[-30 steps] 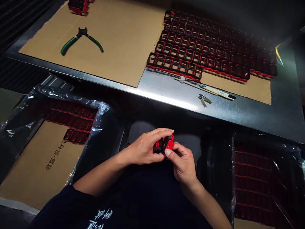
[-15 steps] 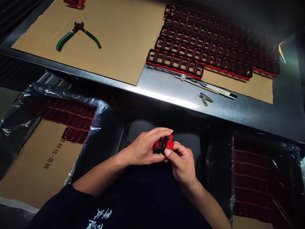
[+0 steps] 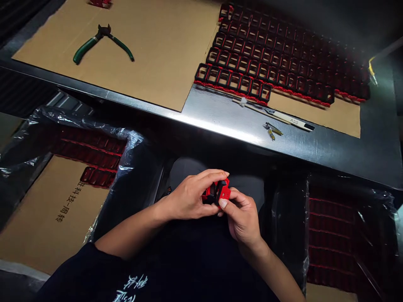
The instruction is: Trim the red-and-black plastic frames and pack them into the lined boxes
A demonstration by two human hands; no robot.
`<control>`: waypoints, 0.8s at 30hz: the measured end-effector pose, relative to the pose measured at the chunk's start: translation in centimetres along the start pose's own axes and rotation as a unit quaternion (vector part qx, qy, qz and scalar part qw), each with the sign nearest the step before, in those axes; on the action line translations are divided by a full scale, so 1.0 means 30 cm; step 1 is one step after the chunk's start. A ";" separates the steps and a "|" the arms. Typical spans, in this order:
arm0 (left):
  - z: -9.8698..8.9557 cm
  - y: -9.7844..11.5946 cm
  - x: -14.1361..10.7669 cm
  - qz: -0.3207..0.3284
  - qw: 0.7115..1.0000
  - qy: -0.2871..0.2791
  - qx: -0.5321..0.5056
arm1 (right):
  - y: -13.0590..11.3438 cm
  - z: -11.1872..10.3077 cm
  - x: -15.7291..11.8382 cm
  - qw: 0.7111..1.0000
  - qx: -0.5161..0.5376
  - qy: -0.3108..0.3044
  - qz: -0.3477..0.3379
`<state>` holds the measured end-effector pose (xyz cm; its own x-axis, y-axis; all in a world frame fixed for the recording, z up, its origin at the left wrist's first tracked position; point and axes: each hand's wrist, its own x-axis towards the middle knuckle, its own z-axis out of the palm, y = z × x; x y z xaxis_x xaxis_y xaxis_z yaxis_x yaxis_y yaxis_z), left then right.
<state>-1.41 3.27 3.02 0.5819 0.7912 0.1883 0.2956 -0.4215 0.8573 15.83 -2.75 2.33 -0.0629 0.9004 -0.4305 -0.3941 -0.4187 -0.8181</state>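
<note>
The left grip (image 3: 193,195) and right grip (image 3: 244,214) hold one angular red-and-black part (image 3: 224,192); on the table (image 3: 217,117), a white handle (image 3: 286,118) reads "A55"

Green-handled cutters (image 3: 104,32) splayed open on the big cardboard sheet (image 3: 151,54), left part of the metal counter (image 3: 214,113); thin stick (image 3: 262,112) with white fluff near one end, next to a white tool (image 3: 283,117) marked A55; small clippers (image 3: 273,129) just nearer the front edge; clear plastic (image 3: 134,140) lining the lower-left bin, printed cardboard (image 3: 34,209) inside.
</note>
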 end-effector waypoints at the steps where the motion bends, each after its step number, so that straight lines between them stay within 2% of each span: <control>1: 0.000 0.001 0.000 -0.002 1.000 0.002 0.004 | 0.001 0.001 0.000 1.000 0.000 0.004 -0.002; 5: 0.001 0.006 -0.001 -0.002 1.000 0.003 0.009 | 0.003 0.002 -0.003 1.000 0.002 0.009 -0.004; 15: 0.008 0.001 -0.008 -0.012 1.000 0.003 -0.015 | -0.003 -0.008 -0.017 0.999 0.034 -0.022 0.014; 24: 0.008 0.006 -0.007 0.015 1.000 0.014 0.010 | 0.005 0.009 -0.011 1.000 0.018 0.011 -0.007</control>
<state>-1.30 2.92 3.03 0.5693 0.7902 0.2268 0.2946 -0.4537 0.8411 15.54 -3.07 2.45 -0.0377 0.9031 -0.4278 -0.4267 -0.4017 -0.8103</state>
